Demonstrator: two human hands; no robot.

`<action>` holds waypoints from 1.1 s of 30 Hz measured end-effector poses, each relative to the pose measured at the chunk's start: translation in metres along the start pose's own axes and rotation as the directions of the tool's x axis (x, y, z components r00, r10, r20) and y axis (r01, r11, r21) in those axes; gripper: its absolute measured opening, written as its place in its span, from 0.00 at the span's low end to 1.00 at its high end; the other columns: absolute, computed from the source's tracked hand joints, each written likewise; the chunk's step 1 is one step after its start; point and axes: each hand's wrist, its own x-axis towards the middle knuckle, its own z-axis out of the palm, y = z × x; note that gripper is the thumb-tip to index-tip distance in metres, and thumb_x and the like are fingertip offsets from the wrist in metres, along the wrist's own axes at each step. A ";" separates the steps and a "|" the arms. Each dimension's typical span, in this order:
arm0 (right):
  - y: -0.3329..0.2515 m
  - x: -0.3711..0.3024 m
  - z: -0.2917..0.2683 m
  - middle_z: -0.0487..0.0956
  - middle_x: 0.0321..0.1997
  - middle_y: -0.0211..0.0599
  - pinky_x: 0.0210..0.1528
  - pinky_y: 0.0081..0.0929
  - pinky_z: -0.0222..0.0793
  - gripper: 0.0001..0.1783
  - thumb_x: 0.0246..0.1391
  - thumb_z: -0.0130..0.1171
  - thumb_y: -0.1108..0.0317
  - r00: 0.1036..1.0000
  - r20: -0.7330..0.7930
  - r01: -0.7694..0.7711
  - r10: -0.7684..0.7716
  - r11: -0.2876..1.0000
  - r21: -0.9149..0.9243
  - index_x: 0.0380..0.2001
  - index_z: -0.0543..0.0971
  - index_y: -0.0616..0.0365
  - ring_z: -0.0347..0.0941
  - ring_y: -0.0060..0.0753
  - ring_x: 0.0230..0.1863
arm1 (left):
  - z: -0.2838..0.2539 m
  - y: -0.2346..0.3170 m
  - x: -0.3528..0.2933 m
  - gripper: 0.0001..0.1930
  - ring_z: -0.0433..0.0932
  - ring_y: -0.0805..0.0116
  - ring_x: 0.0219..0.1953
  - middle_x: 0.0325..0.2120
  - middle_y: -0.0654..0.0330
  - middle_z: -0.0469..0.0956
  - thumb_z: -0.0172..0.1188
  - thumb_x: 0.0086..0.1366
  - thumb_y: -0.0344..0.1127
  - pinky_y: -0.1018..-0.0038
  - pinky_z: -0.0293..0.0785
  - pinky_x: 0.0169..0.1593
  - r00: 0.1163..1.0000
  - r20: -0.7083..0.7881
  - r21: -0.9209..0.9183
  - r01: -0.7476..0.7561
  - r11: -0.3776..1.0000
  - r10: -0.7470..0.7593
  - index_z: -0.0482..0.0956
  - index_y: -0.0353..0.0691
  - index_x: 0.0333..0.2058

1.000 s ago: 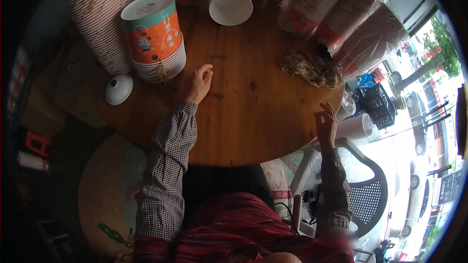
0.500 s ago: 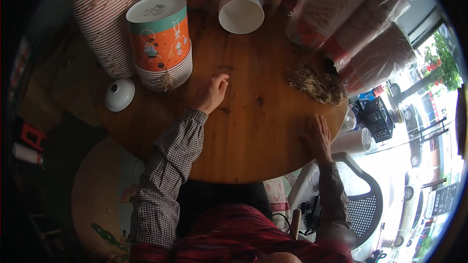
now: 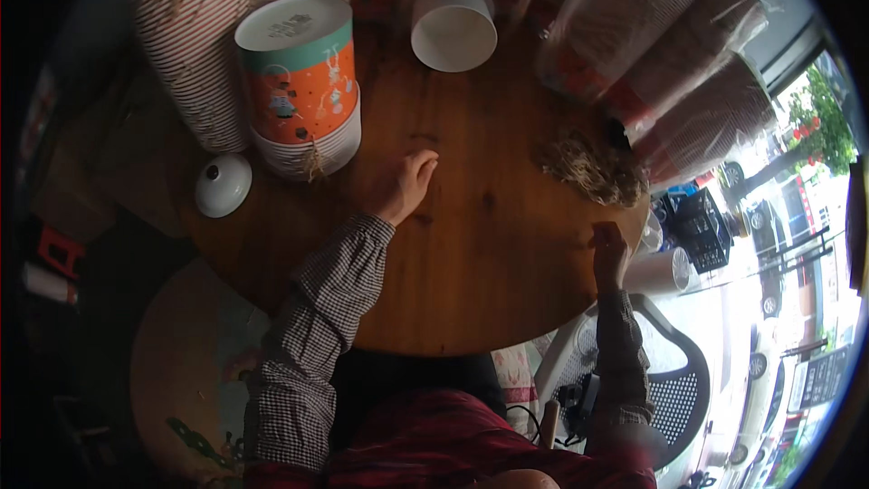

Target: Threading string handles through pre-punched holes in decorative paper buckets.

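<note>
Wooden and round, the desk point(image 3: 471, 281) carries the left hand point(image 3: 405, 188) flat on its grain, fingers loosely spread and holding nothing, just right of an orange-printed stack of paper cups point(image 3: 301, 95). At the desk's right edge the right hand point(image 3: 608, 249) rests with fingers curled, empty, near a tangled tuft of dry straw-like fibre point(image 3: 590, 167). A white tub point(image 3: 453, 23) lies on its side at the far edge.

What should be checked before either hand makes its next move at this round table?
1. Left hand empty, flat on the wooden table: ok.
2. Right hand at the table edge, holding nothing: cannot tell.
3. Orange printed cup stack upright, apart from the left hand: ok.
4. Straw-like tangle lying loose on the table, untouched: ok.
5. White paper cup lying on its side, mouth showing: ok.
6. Bare wood between both hands: ok.
</note>
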 end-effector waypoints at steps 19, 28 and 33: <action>-0.234 0.261 0.224 0.74 0.44 0.40 0.50 0.40 0.67 0.15 0.51 0.56 0.71 0.642 -0.027 0.740 -0.766 0.629 -0.240 0.44 0.74 0.54 0.69 0.46 0.49 | -0.010 0.041 -0.007 0.06 0.76 0.55 0.31 0.28 0.55 0.74 0.54 0.61 0.33 0.64 0.73 0.34 0.975 0.120 0.216 -0.210 0.953 0.188 0.74 0.39 0.34; -0.265 0.294 0.264 0.75 0.33 0.34 0.39 0.34 0.72 0.05 0.51 0.51 0.71 0.550 0.050 0.714 -0.834 0.438 -0.546 0.34 0.72 0.53 0.73 0.37 0.40 | -0.005 0.040 -0.006 0.06 0.76 0.60 0.29 0.28 0.60 0.73 0.56 0.61 0.33 0.66 0.73 0.32 0.967 0.186 0.268 -0.221 0.938 0.175 0.74 0.40 0.36; -0.265 0.294 0.256 0.76 0.33 0.35 0.37 0.33 0.73 0.05 0.51 0.50 0.71 0.544 0.126 0.725 -0.829 0.389 -0.569 0.33 0.72 0.53 0.75 0.37 0.40 | -0.001 0.042 -0.009 0.04 0.75 0.62 0.32 0.27 0.60 0.73 0.54 0.61 0.33 0.67 0.72 0.35 0.968 0.187 0.256 -0.215 0.943 0.170 0.73 0.39 0.29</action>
